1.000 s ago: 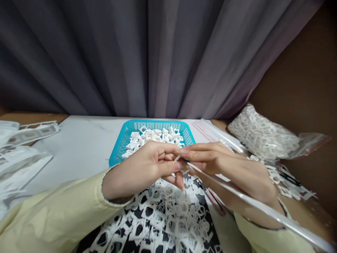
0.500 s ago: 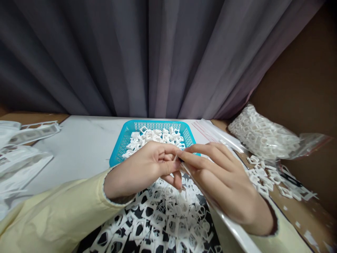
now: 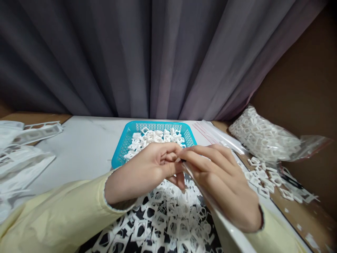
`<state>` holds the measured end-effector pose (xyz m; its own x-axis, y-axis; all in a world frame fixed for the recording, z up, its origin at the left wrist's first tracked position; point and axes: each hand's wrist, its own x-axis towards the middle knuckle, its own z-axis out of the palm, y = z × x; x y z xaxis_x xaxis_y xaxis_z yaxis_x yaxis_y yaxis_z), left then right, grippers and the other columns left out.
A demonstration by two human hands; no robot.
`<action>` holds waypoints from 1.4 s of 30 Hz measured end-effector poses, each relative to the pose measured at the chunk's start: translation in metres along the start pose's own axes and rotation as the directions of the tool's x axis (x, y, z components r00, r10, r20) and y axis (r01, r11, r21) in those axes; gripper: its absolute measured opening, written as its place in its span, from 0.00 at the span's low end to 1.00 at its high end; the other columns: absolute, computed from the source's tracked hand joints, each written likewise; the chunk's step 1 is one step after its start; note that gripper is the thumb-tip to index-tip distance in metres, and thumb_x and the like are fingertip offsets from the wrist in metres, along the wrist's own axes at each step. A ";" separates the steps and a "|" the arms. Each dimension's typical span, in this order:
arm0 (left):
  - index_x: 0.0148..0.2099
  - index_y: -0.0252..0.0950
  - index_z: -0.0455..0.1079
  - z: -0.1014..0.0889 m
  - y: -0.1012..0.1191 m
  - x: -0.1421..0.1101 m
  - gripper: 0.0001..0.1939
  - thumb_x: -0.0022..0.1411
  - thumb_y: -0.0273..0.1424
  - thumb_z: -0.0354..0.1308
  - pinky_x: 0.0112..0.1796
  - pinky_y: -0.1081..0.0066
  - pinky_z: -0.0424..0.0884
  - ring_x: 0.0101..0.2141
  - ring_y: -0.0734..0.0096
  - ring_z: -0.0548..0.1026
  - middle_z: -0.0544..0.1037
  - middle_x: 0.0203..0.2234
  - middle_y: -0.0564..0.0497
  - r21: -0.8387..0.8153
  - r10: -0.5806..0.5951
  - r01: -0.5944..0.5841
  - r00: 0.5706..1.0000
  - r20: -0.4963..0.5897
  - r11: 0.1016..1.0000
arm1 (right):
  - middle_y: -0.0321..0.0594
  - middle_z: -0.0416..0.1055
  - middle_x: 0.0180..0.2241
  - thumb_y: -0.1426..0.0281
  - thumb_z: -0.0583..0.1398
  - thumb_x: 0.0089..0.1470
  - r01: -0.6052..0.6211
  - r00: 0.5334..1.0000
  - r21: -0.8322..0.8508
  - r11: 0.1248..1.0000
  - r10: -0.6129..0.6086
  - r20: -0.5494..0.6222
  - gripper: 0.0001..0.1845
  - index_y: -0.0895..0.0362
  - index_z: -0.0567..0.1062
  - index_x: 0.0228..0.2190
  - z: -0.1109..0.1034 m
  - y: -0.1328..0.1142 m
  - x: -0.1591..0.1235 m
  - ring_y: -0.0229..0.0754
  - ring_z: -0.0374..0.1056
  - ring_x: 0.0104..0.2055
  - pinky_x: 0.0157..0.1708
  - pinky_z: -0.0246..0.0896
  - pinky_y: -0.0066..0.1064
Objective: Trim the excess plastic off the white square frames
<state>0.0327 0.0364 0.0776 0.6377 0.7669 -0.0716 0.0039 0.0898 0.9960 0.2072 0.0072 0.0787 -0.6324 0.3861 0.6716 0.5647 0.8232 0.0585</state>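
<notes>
A long thin white strip, seen nearly edge-on, runs from my fingertips down to the lower right. My right hand lies along it, fingers closed over its far end. At that same end my left hand pinches with thumb and forefinger, its other fingers curled. Something small and dark shows between the two sets of fingertips, too small to name. Below both hands, many white cut-out frame pieces lie heaped on a black surface. Behind my left hand stands a blue plastic basket holding small white frame-shaped parts.
On the right sit a clear bag of white parts, loose white frames and a flat clear zip bag. White perforated sheets are stacked at the left. A grey curtain hangs behind the table.
Both hands keep their grip at the strip's end, with only slight finger movement. The whole view has shifted slightly.
</notes>
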 end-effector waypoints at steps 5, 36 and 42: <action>0.41 0.37 0.59 -0.001 0.001 0.000 0.08 0.60 0.28 0.55 0.31 0.73 0.72 0.25 0.74 0.75 0.75 0.22 0.55 -0.014 0.051 -0.051 0.997 -0.055 0.999 | 0.45 0.74 0.44 0.81 0.53 0.55 -0.131 0.991 0.208 0.969 0.134 -0.001 0.10 0.56 0.68 0.28 -0.007 0.002 -0.001 0.41 0.67 0.49 0.43 0.64 0.37; 0.33 0.31 0.67 -0.006 -0.008 0.003 0.04 0.56 0.25 0.60 0.27 0.77 0.76 0.23 0.71 0.79 0.79 0.20 0.52 -0.081 0.104 -0.118 0.982 -0.157 0.990 | 0.47 0.74 0.43 0.80 0.51 0.58 -0.048 0.993 0.235 0.971 0.071 -0.091 0.10 0.64 0.73 0.35 -0.002 0.009 -0.010 0.39 0.67 0.49 0.50 0.66 0.29; 0.33 0.31 0.68 -0.004 -0.007 0.003 0.03 0.55 0.23 0.60 0.26 0.78 0.76 0.22 0.72 0.79 0.79 0.21 0.53 -0.093 0.170 -0.186 0.973 -0.156 0.978 | 0.48 0.75 0.39 0.85 0.58 0.49 -0.115 0.983 0.407 0.906 0.164 -0.087 0.09 0.61 0.69 0.25 -0.009 0.005 -0.005 0.41 0.71 0.44 0.45 0.70 0.34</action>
<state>0.0315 0.0401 0.0705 0.5006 0.8609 0.0910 -0.1862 0.0044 0.9825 0.2178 0.0059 0.0827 -0.4826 0.4783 0.7337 0.3684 0.8709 -0.3254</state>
